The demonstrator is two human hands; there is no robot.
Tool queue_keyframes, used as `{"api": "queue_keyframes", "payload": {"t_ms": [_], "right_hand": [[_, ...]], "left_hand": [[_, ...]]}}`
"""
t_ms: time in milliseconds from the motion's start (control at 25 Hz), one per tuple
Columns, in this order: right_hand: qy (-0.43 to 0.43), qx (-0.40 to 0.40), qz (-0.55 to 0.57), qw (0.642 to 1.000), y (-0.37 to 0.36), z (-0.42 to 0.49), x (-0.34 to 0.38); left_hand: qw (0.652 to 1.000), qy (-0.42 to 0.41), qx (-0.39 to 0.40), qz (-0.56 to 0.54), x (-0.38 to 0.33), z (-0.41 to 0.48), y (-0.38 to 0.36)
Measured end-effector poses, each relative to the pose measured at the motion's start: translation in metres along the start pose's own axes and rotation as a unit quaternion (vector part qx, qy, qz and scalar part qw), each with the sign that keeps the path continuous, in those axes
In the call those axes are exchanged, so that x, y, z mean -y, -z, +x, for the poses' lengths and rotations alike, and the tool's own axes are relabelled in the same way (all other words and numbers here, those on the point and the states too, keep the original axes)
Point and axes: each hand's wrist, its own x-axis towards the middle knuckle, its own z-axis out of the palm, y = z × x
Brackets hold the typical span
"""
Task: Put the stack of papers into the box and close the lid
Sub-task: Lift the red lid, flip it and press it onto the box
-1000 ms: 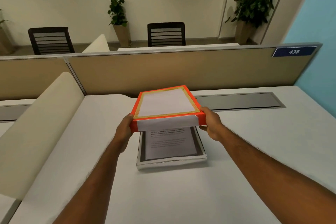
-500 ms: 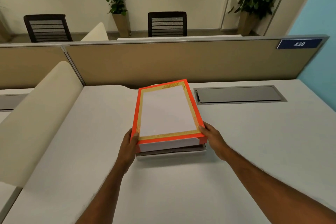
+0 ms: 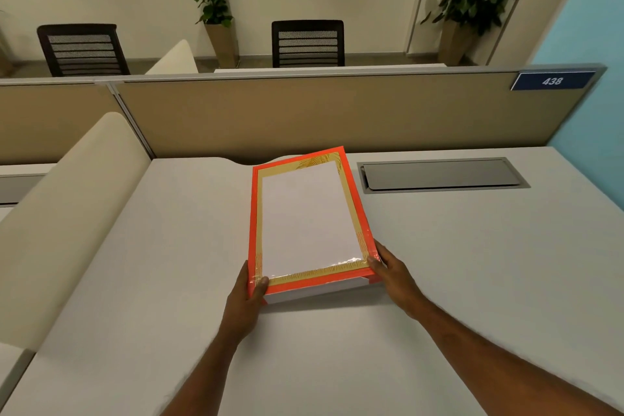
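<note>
An orange-edged lid (image 3: pixel 305 216) with a gold border and white centre lies flat over the white box (image 3: pixel 317 292), of which only a thin strip of the near wall shows beneath it. The papers are hidden under the lid. My left hand (image 3: pixel 248 294) grips the lid's near left corner, thumb on top. My right hand (image 3: pixel 391 272) holds the near right corner, fingers along its side.
The white desk (image 3: pixel 439 280) carries a grey cable hatch (image 3: pixel 442 174) right of the box. A beige partition (image 3: pixel 337 111) with a blue sign 438 (image 3: pixel 552 80) closes the far edge. A cream curved divider (image 3: pixel 67 213) runs along the left.
The lid came down from a raised, tilted position over the open box and now lies flat on it, covering the papers. Both hands lowered with it.
</note>
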Motion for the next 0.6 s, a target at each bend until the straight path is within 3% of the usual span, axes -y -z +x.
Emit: {"api": "queue_keyframes", "payload": {"t_ms": [320, 600], "right_hand": [[0.010, -0.041, 0.038, 0.998, 0.000, -0.002, -0.003], [-0.023, -0.032, 0.005, 0.999, 0.000, 0.006, -0.013]], "left_hand": [[1.000, -0.017, -0.019, 0.000, -0.015, -0.002, -0.010], [0.999, -0.001, -0.032, 0.005, -0.014, 0.002, -0.015]]}}
